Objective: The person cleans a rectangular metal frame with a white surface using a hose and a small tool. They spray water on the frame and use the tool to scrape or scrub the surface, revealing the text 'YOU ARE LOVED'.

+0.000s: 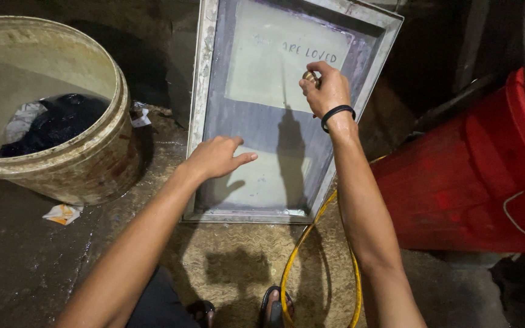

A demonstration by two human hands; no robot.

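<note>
A metal-framed screen [205, 91] with grey mesh leans upright against the wall ahead of me. My left hand [217, 157] rests on its lower left part, fingers spread, touching the mesh near the frame. My right hand [325, 90], with a black band on the wrist, grips a brass hose nozzle [310, 76] held close to the mesh near a pale rectangular patch. A thin stream runs down the mesh below the nozzle. A yellow hose [302, 255] trails from under my right arm down to the floor.
A large dirty cream tub [92, 152] with dark cloth inside stands at the left. A red plastic bin [457, 182] lies tilted at the right. The floor is wet textured metal, with a scrap of paper [62, 214]. My sandalled feet [271, 307] show at the bottom.
</note>
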